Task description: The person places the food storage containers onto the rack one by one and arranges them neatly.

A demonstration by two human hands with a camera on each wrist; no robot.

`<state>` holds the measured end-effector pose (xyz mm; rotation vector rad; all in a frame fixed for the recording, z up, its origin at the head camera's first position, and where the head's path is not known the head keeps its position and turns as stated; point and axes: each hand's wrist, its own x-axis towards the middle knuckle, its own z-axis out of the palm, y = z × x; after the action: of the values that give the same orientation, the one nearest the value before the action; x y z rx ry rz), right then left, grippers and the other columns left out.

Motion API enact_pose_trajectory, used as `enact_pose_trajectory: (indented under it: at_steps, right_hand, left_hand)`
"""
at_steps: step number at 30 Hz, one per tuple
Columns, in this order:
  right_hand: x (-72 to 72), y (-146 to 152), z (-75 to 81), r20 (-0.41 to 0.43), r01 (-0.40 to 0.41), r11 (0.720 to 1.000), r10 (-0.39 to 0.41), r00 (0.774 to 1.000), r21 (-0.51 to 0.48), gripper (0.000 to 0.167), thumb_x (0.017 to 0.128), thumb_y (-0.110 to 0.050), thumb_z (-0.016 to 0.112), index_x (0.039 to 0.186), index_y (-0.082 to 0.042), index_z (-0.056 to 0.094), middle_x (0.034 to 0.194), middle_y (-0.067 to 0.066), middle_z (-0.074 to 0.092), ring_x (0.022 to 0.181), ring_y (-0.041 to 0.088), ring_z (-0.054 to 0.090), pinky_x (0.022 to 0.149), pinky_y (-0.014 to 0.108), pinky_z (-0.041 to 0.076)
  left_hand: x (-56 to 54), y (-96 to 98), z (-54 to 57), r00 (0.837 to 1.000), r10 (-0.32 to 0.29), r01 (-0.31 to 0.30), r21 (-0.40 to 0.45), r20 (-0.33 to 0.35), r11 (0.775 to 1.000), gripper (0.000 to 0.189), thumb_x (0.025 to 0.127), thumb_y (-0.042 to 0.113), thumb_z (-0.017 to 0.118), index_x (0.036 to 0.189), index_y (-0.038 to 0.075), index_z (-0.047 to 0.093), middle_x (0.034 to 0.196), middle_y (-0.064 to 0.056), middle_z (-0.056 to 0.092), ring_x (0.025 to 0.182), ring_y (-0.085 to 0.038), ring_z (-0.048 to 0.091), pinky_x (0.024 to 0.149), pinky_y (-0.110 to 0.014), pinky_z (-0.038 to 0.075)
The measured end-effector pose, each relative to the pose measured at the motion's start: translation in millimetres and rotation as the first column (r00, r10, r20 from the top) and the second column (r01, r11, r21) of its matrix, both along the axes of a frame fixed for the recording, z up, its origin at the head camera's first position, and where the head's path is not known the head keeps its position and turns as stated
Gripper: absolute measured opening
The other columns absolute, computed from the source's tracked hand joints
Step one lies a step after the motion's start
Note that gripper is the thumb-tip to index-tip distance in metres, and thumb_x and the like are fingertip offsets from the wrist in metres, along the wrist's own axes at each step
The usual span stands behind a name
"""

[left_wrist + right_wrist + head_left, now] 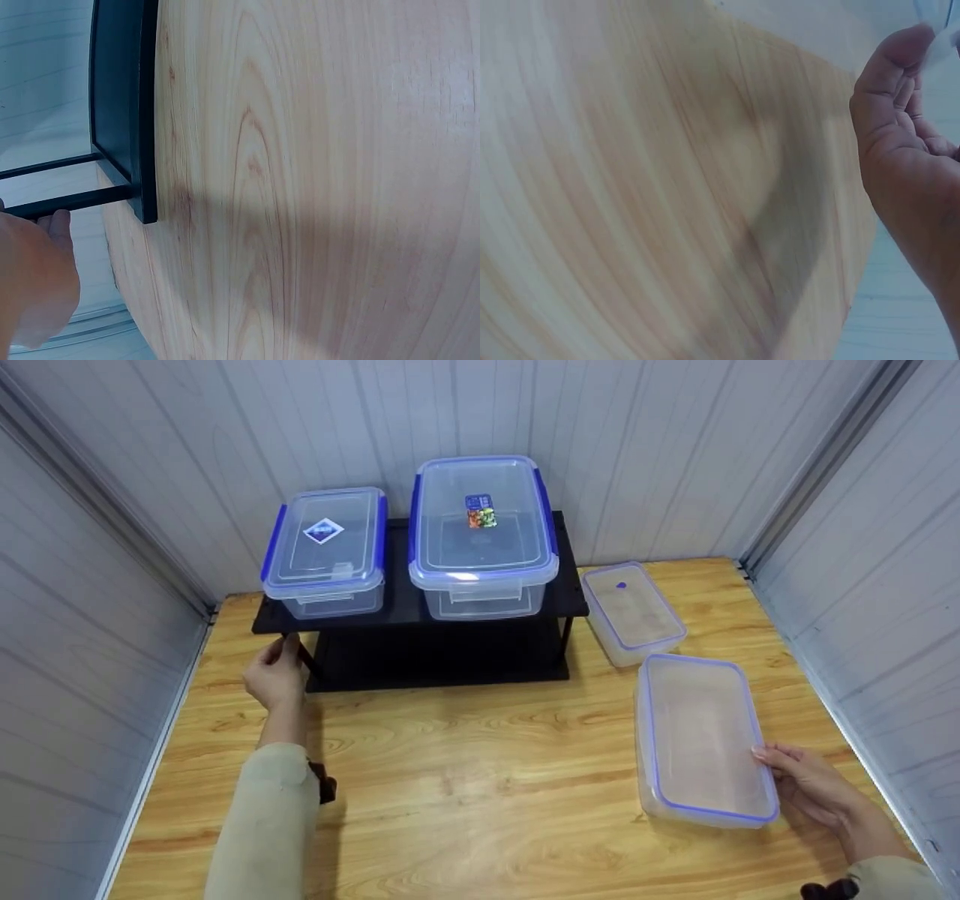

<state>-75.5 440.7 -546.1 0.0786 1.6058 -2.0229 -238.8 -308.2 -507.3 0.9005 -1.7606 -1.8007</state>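
My left hand (276, 671) grips the front left leg of a black two-tier rack (442, 679), just below its upper board. In the left wrist view the fingers lie on the slim black post (82, 199). On the right, my right hand (814, 789) pinches the right rim of a clear rectangular food container (705, 742) with a blue seal line, thumb on top and fingers underneath. Only a sliver of that container shows beside the thumb in the right wrist view. Two lidded clear food containers with blue clips, a smaller one (324, 551) and a larger one (484, 540), stand on the rack.
Right of the rack, a smaller clear container (634, 607) with a blue seal line rests on the wooden tabletop (465, 780), its corner close to the held container. Pale panelled walls (645, 457) enclose the back and both sides.
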Motion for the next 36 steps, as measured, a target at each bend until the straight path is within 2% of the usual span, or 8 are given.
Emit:
enact_pose_trajectory:
  at_steps: [5,12,17,22,30,36]
  right_hand:
    - [-1.2,-9.5,-3.4,-0.011,-0.016,0.996,0.015,1.0,-0.091,0.046,0.117,-0.007,0.032,0.112,-0.012,0.077,0.111,0.001,0.08,0.104,0.014,0.076,0.094,0.03,0.062]
    - [-0.7,-22.5,-3.4,-0.033,-0.03,0.99,0.025,0.999,-0.14,0.047,0.116,-0.006,0.031,0.116,-0.012,0.078,0.115,0.002,0.08,0.108,0.015,0.075,0.096,0.03,0.061]
    - [-0.9,-34.1,-1.0,-0.061,-0.04,0.994,0.034,0.998,-0.106,0.048,0.115,-0.005,0.033,0.11,-0.016,0.079,0.11,-0.002,0.08,0.103,0.012,0.075,0.093,0.029,0.062]
    - [-0.3,-48.3,1.6,-0.089,-0.053,0.996,0.047,0.995,-0.068,0.047,0.114,-0.004,0.035,0.106,-0.019,0.078,0.105,-0.004,0.08,0.098,0.009,0.074,0.089,0.027,0.062]
    - [-3.0,-80.3,9.7,-0.109,-0.033,0.999,0.029,0.994,-0.036,0.036,0.111,-0.001,0.042,0.104,-0.016,0.075,0.102,-0.004,0.078,0.094,0.009,0.074,0.085,0.026,0.062]
    - [-9.1,-113.5,18.1,-0.128,-0.05,0.998,0.045,0.991,-0.034,0.028,0.11,-0.001,0.047,0.108,-0.014,0.072,0.104,-0.003,0.076,0.096,0.01,0.073,0.087,0.028,0.062]
  left_hand:
    - [-1.4,0.8,0.0,1.0,-0.003,0.003,-0.022,-0.003,1.0,0.037,0.097,0.026,0.082,0.124,0.001,0.078,0.085,0.012,0.068,0.096,-0.02,0.072,0.078,-0.02,0.06]
    - [-2.3,0.1,0.8,1.0,0.011,-0.011,0.008,0.001,1.0,0.037,0.096,0.025,0.083,0.124,0.002,0.079,0.086,0.011,0.068,0.095,-0.019,0.072,0.077,-0.022,0.062]
    - [-1.2,-1.2,0.6,1.0,-0.002,0.002,-0.005,0.014,1.0,0.038,0.097,0.027,0.082,0.127,0.003,0.078,0.087,0.012,0.068,0.102,-0.022,0.073,0.083,-0.023,0.061]
    - [-0.7,-1.0,0.5,1.0,-0.011,0.011,-0.017,0.029,1.0,0.039,0.097,0.029,0.081,0.128,0.005,0.078,0.088,0.012,0.068,0.103,-0.021,0.074,0.091,-0.031,0.062]
    - [-1.3,-0.5,0.7,1.0,-0.009,0.009,0.024,0.021,1.0,0.039,0.096,0.029,0.083,0.126,0.004,0.079,0.088,0.01,0.069,0.101,-0.021,0.074,0.078,-0.022,0.062]
    - [0.0,-2.5,0.3,0.999,-0.019,0.019,0.03,0.028,0.999,0.038,0.096,0.029,0.083,0.126,0.006,0.079,0.088,0.011,0.07,0.1,-0.02,0.073,0.083,-0.027,0.063]
